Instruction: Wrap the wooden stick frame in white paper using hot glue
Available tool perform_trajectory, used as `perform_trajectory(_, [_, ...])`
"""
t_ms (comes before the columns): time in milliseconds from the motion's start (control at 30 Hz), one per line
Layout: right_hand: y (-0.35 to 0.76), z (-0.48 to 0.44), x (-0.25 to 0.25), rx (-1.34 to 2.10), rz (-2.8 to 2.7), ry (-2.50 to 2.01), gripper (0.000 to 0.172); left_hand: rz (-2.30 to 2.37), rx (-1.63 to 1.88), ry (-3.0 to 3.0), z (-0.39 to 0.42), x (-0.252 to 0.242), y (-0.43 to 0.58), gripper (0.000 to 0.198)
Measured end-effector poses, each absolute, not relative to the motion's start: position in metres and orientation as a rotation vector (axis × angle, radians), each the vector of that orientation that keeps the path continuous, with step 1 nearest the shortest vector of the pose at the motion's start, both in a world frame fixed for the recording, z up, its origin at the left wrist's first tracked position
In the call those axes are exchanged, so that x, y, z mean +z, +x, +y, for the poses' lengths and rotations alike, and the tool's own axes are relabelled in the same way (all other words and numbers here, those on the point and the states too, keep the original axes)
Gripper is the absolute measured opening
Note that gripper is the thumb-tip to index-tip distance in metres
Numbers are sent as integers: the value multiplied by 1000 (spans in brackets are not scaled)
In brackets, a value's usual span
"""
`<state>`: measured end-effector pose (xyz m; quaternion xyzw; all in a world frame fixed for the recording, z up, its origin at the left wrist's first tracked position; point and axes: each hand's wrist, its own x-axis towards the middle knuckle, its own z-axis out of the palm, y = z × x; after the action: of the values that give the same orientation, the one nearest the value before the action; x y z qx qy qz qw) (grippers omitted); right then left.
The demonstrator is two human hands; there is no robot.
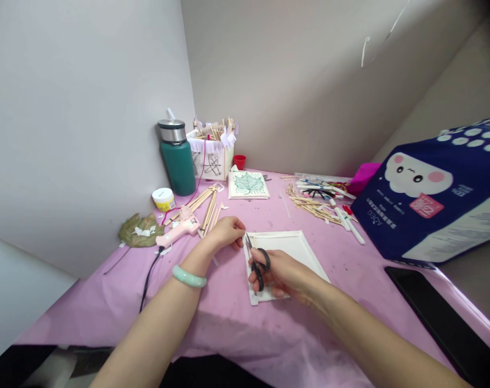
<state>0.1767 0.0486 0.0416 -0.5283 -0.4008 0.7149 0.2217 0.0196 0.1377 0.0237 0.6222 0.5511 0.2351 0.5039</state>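
My right hand (pixel 279 274) grips a pair of black-handled scissors (pixel 264 260), fingers through the loops. The blades point up and left towards the far left corner of a white framed panel (pixel 301 253), which lies flat on the table with a raised rim. At that same corner my left hand (pixel 229 233) is closed in a pinch, with a pale green bangle (pixel 189 276) on its wrist. What the left fingertips hold is too small to make out. Part of the panel is hidden under my right hand.
A pink glue gun (pixel 179 233) with a black cord, wooden sticks (pixel 212 210) and a dried leaf (pixel 142 229) lie left. Behind stand a green bottle (pixel 178 164) and a leaf-print panel (pixel 248 184). Right are markers (pixel 347 223), a dark blue package (pixel 414 215) and a black phone (pixel 439 318).
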Motion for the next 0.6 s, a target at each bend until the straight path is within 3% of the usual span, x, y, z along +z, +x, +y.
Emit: perform_trajectory(600, [169,56,44,1840,-1201,-1504,33,1323,583,1428,139,22,21,14])
